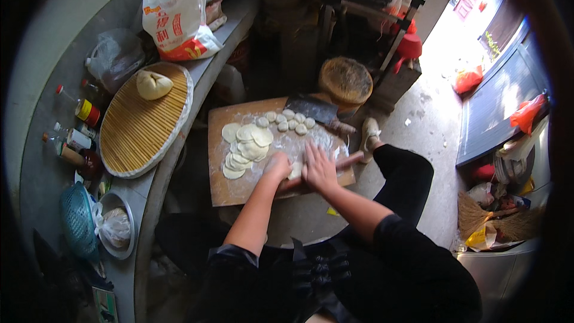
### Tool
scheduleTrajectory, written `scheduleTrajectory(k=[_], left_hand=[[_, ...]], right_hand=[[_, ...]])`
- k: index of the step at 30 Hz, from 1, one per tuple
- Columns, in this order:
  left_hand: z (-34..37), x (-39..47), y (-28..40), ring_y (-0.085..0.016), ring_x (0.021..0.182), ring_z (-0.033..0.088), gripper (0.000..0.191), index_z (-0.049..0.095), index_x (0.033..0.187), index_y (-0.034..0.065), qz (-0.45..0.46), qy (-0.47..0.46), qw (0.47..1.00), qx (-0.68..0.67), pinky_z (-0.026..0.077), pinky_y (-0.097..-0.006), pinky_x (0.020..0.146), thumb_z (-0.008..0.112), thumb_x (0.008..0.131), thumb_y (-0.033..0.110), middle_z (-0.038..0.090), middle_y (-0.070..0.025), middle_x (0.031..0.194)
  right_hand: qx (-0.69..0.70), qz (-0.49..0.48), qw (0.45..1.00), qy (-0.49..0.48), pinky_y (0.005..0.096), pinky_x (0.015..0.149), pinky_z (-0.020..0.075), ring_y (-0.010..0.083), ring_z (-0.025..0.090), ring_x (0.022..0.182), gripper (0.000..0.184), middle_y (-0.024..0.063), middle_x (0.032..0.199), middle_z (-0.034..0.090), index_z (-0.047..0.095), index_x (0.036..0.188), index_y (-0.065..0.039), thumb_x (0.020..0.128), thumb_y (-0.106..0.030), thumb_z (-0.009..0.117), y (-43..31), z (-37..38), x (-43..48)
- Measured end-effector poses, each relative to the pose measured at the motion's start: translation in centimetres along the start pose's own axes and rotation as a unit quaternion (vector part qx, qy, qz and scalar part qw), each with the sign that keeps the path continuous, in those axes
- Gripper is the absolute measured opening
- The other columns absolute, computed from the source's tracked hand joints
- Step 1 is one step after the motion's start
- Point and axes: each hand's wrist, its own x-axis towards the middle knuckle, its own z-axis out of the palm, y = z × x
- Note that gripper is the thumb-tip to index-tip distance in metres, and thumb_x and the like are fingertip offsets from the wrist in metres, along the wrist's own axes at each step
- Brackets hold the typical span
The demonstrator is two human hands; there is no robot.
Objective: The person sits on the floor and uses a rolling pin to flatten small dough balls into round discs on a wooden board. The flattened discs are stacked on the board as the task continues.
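Observation:
On a floured wooden board [219, 143], my left hand [279, 166] is curled at the edge of a small dough piece [295, 171]; its fingertips are hidden. My right hand [319, 168] lies flat on a wooden rolling pin [350, 160], fingers apart and not wrapped around it. Left of my hands lies an overlapping pile of thin dough rounds [251, 143]. Beyond them sit several small dough lumps [293, 121]. A cleaver [311, 108] with a dark blade rests at the board's far edge, its handle towards the right.
A round slatted tray [145, 130] with a dough ball [154, 85] stands on the counter at left. Bottles [88, 112], a flour bag [179, 18], a blue basket [78, 220] and a metal bowl [130, 242] share that counter. A round stool [346, 80] stands beyond the board; brooms [475, 215] are at right.

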Motion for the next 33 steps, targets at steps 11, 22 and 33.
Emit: scheduleTrajectory(k=[11, 22, 33], left_hand=[[-0.3, -0.6, -0.5, -0.026, 0.077, 0.074, 0.015, 0.078, 0.093, 0.0031, 0.000, 0.051, 0.993, -0.109, 0.058, -0.0397, 0.075, 0.079, 0.086, 0.017, 0.077, -0.0152, 0.085], [-0.7, -0.8, 0.6, -0.035, 0.083, 0.073, 0.019, 0.077, 0.089, 0.0041, 0.026, 0.078, 0.994, -0.071, 0.057, -0.0443, 0.080, 0.081, 0.085, 0.023, 0.075, -0.0183, 0.089], [-1.1, -1.4, 1.9, -0.036, 0.081, 0.073, 0.015, 0.077, 0.092, 0.0020, 0.036, 0.071, 0.996, 0.047, 0.057, -0.0452, 0.079, 0.079, 0.085, 0.016, 0.075, -0.0202, 0.088]], right_hand=[[0.004, -0.042, 0.998, -0.053, 0.0630, 0.120, 0.0274, 0.0323, 0.043, 0.148, 0.066, 0.0122, 0.162, 0.043, 0.043, 0.156, -0.008, 0.096, -0.032, 0.057, -0.3, -2.2, -4.2], [0.021, -0.027, 0.999, 0.004, 0.0571, 0.124, 0.0254, 0.0324, 0.035, 0.153, 0.065, 0.0133, 0.166, 0.038, 0.036, 0.160, -0.009, 0.101, -0.030, 0.052, -0.8, 0.6, 2.3], [0.010, 0.061, 0.998, 0.009, 0.0619, 0.121, 0.0271, 0.0349, 0.037, 0.152, 0.065, 0.0135, 0.165, 0.039, 0.036, 0.160, -0.008, 0.099, -0.024, 0.051, -1.0, 1.4, 5.4]])
